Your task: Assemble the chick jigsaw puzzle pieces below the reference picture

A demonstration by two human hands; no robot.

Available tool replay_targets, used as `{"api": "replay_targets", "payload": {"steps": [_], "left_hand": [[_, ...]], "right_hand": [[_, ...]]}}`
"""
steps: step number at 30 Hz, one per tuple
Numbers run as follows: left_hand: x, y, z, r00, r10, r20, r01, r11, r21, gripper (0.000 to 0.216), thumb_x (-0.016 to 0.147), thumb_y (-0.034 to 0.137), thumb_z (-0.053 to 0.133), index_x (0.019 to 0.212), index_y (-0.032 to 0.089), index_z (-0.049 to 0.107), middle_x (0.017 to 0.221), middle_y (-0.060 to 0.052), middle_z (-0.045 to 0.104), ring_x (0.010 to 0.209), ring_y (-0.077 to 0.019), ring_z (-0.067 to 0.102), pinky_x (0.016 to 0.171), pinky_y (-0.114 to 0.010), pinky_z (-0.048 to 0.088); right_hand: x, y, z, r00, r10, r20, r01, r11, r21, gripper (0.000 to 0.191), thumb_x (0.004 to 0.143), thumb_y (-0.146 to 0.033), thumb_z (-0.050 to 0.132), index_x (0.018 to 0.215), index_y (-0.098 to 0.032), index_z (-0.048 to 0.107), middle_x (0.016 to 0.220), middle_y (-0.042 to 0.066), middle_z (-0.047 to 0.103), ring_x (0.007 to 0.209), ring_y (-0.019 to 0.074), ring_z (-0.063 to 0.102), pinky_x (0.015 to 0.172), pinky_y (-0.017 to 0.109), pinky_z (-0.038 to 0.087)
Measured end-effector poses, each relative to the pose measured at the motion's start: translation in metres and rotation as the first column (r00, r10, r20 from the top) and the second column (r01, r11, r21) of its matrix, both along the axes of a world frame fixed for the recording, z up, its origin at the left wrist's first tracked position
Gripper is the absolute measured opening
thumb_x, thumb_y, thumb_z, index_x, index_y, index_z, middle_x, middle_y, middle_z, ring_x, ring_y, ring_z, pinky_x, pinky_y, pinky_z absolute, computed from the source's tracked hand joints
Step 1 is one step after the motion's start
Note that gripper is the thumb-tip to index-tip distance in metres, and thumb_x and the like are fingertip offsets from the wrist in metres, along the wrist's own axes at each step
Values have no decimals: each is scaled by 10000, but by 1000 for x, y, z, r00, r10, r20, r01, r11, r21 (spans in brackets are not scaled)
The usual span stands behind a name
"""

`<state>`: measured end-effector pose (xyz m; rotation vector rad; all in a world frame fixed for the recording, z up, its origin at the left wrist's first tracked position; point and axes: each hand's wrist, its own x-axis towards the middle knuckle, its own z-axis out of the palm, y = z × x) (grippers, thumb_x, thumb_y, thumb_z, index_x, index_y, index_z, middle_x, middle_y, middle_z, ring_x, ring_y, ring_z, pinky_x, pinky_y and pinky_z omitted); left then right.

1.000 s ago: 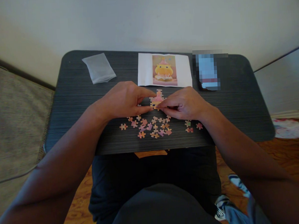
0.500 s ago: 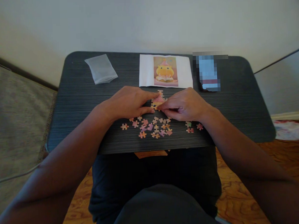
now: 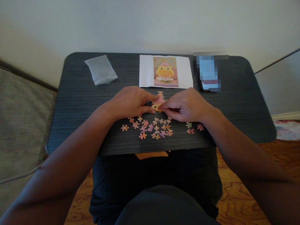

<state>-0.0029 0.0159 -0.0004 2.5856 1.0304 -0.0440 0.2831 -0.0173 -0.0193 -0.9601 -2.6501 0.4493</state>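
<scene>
A small joined section of jigsaw puzzle (image 3: pixel 159 98), pink above and yellow with a dark eye below, lies on the dark table between my hands. My left hand (image 3: pixel 130 101) steadies it from the left, thumb and forefinger spread apart with their tips at its edge. At its lower right, my right hand (image 3: pixel 186 104) pinches a puzzle piece, mostly covered by the fingertips. Several loose puzzle pieces (image 3: pixel 156 128) are scattered nearer to me, pink, orange and purple. A few more, including a pink piece (image 3: pixel 200 127), lie below my right wrist.
Behind the puzzle lies a white sheet with a printed picture (image 3: pixel 165 72) of a yellow figure in a party hat. A clear plastic bag (image 3: pixel 101 70) rests at the back left. A phone (image 3: pixel 209 72), partly blurred, is at the back right. The table (image 3: pixel 243 99) stands against a wall.
My right fingertips have shifted very slightly at the puzzle's lower right, and more of the eye shows. My left hand stays almost still. The loose pieces lie as before.
</scene>
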Motion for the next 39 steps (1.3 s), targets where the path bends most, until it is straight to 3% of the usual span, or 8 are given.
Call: {"api": "replay_targets", "payload": {"steps": [5,11,24,31,39], "left_hand": [[5,-2,6,997,72,28,-69,994,-80,499,1043,472,822,1518,328,877,841,13,853,685,-183,656,741,-324,409],[6,-3,7,989,121,89,-111,988,-108,415,995,458,864,1380,322,936,600,66,634,604,-168,559,697,-335,394],[7,-4,8,965,237,112,-211,956,-206,539,878,457,1001,1372,247,948,593,67,609,630,-167,547,691,-347,365],[3,-5,10,971,187,147,-155,967,-204,407,975,333,777,1334,269,958,570,65,593,578,-144,515,687,-328,377],[3,-4,6,960,220,171,-168,946,-276,433,957,357,787,1331,223,957,553,67,557,541,-123,454,636,-312,331]], "right_hand": [[10,4,6,992,-126,-13,126,991,-40,269,1079,-445,732,1083,-274,939,791,5,832,693,173,672,739,360,398],[10,6,5,985,-170,28,172,984,-56,281,1058,-494,782,1142,-282,946,730,-29,777,618,148,620,718,351,352],[5,6,4,984,-172,41,175,981,-88,282,1073,-442,775,1250,-315,954,763,-33,815,626,152,642,718,349,379],[4,7,4,984,-174,48,178,975,-129,299,1078,-433,776,1289,-308,947,830,-10,855,664,158,673,740,351,422],[7,9,2,988,-155,-13,151,975,-162,316,1098,-456,737,1259,-277,942,857,5,871,667,156,666,728,352,432]]}}
